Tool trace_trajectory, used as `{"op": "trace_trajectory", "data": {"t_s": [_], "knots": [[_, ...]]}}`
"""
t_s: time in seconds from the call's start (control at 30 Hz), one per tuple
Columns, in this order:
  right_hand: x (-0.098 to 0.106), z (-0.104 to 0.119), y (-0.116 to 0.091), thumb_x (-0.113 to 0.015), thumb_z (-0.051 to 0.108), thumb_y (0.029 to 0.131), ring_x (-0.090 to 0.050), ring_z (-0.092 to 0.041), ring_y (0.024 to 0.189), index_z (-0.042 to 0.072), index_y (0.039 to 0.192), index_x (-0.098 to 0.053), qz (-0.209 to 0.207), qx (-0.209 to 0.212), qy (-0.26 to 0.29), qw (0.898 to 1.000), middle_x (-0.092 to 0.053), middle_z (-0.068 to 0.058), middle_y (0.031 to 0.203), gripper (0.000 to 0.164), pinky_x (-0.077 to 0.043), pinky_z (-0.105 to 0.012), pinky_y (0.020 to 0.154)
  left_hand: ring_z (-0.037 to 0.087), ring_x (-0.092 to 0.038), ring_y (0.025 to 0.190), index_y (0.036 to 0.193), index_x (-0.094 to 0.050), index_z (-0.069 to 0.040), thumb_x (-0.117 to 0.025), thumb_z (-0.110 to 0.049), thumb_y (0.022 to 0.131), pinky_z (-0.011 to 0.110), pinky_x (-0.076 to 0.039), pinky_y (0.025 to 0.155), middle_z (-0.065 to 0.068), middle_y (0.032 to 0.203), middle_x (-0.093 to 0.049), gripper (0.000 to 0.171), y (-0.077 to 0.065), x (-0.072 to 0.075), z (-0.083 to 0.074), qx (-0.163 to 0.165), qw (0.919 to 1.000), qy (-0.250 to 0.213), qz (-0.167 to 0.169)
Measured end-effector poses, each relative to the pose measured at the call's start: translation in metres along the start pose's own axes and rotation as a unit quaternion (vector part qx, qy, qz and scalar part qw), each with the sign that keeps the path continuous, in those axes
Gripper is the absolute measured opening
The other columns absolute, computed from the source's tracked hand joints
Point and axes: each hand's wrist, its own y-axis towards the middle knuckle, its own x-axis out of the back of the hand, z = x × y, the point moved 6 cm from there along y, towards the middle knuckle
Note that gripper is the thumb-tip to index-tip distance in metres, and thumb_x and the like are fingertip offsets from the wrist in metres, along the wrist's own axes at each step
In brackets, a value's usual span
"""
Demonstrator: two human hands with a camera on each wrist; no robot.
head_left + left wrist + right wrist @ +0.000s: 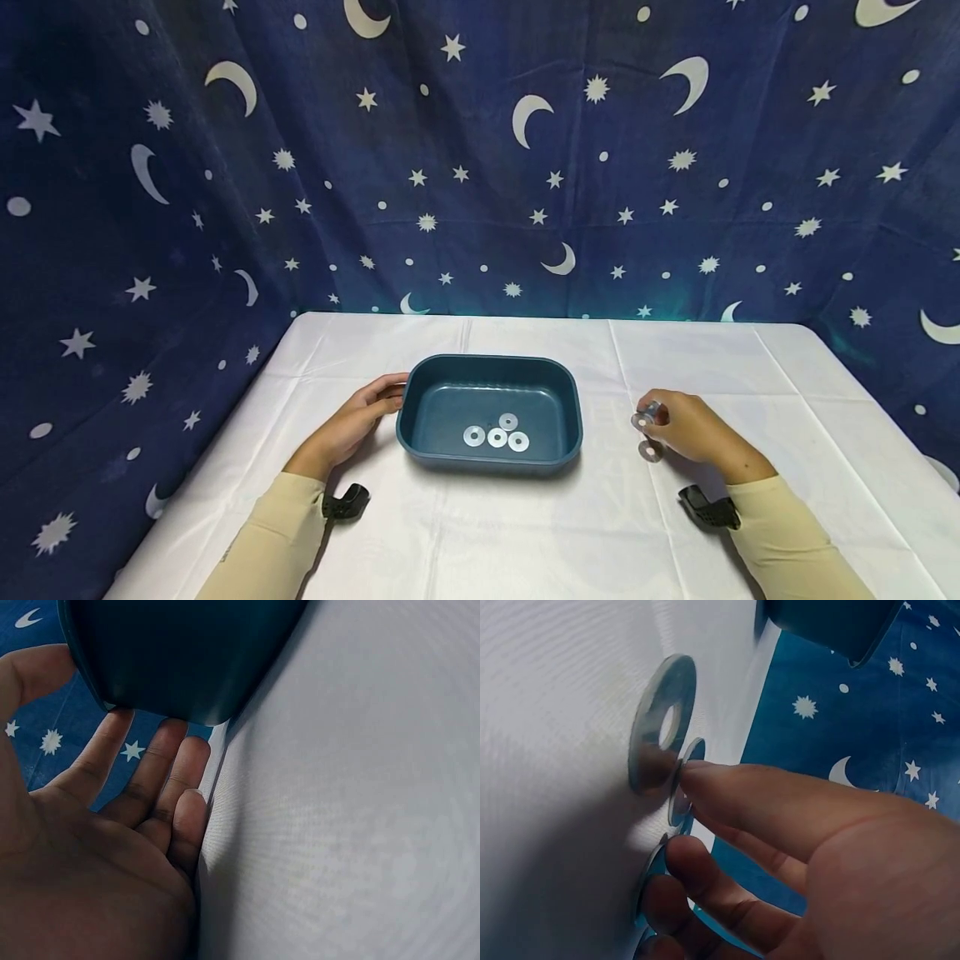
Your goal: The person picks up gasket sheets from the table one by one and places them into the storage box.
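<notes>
Against the left end of a dark teal plastic bin (487, 460) rests my left hand (351, 423). In the left wrist view its loosely extended fingers (154, 761) meet the bin's outer wall, the thumb beside the rim. Several flat metal washers (474, 436) lie on the bin's floor. Right of the bin, my right hand (686, 423) is low over the table and pinches a washer (688, 780) at its edge with the thumb. A larger-looking washer (664, 724) lies flat on the cloth nearby, and other washers (651, 877) show by the curled fingers, partly hidden.
A white cloth (480, 542) with fold creases covers the table. Dark blue fabric (480, 125) printed with moons and stars hangs behind and at the sides. Each wrist wears a black camera mount (347, 503).
</notes>
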Motion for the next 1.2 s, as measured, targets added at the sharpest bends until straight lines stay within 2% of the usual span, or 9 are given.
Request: {"op": "trace_trajectory", "data": {"t_s": [0.3,0.67,0.83,0.97,1.1,1.2], "knots": [[-0.002,-0.002,0.0,-0.071,0.012,0.09,-0.046,-0.014,0.061,0.005,0.102,-0.063,0.01,-0.007,0.012,1.0,-0.053,-0.001,0.071,0.016,-0.038,-0.026,0.055,0.006,-0.052,0.123,0.149,-0.04,-0.001,-0.058,-0.022,0.101,0.015,-0.034,0.105,0.024,0.147,-0.047,0.055,0.001,0.0,0.001,0.005,1.0,0.003,-0.005],[-0.004,-0.001,-0.001,-0.071,0.009,0.088,-0.044,-0.015,0.069,0.005,0.097,-0.052,0.013,-0.002,0.028,1.0,-0.046,-0.002,0.076,0.021,-0.035,-0.027,0.062,0.003,-0.054,0.12,0.149,-0.039,0.001,-0.058,-0.021,0.101,0.011,-0.038,0.101,0.027,0.146,-0.046,0.055,0.001,-0.001,0.001,-0.003,1.0,0.0,-0.004],[-0.003,0.007,0.0,-0.07,0.007,0.089,-0.046,-0.016,0.074,0.007,0.095,-0.051,0.002,0.019,0.024,1.0,-0.049,-0.003,0.079,0.02,-0.037,-0.029,0.067,0.004,-0.053,0.121,0.149,-0.039,0.0,-0.058,-0.022,0.101,0.011,-0.037,0.101,0.026,0.147,-0.046,0.055,0.001,0.001,0.001,-0.001,1.0,0.004,-0.007],[-0.003,0.012,0.001,-0.065,0.001,0.09,-0.049,-0.013,0.069,0.008,0.095,-0.051,0.008,0.021,0.028,0.999,-0.053,0.0,0.076,0.016,-0.039,-0.027,0.063,0.005,-0.052,0.122,0.149,-0.039,-0.001,-0.057,-0.022,0.102,0.011,-0.037,0.101,0.025,0.147,-0.046,0.055,0.0,0.002,0.002,0.001,1.0,0.006,-0.005],[-0.003,0.015,-0.001,-0.059,-0.002,0.092,-0.052,-0.013,0.065,0.008,0.095,-0.052,0.017,0.012,0.049,0.999,-0.057,-0.001,0.077,0.013,-0.042,-0.026,0.06,0.006,-0.052,0.124,0.15,-0.039,-0.002,-0.058,-0.024,0.102,0.018,-0.035,0.107,0.024,0.147,-0.046,0.056,0.001,0.001,0.001,0.002,1.0,0.008,-0.002],[-0.004,0.018,-0.003,-0.059,-0.001,0.094,-0.054,-0.014,0.065,0.009,0.096,-0.054,0.024,0.005,0.061,0.998,-0.058,-0.003,0.079,0.011,-0.044,-0.027,0.06,0.008,-0.051,0.126,0.15,-0.039,-0.002,-0.058,-0.024,0.102,0.032,-0.031,0.116,0.023,0.147,-0.047,0.056,0.001,0.0,0.001,0.003,0.9999,0.01,0.0]]}}
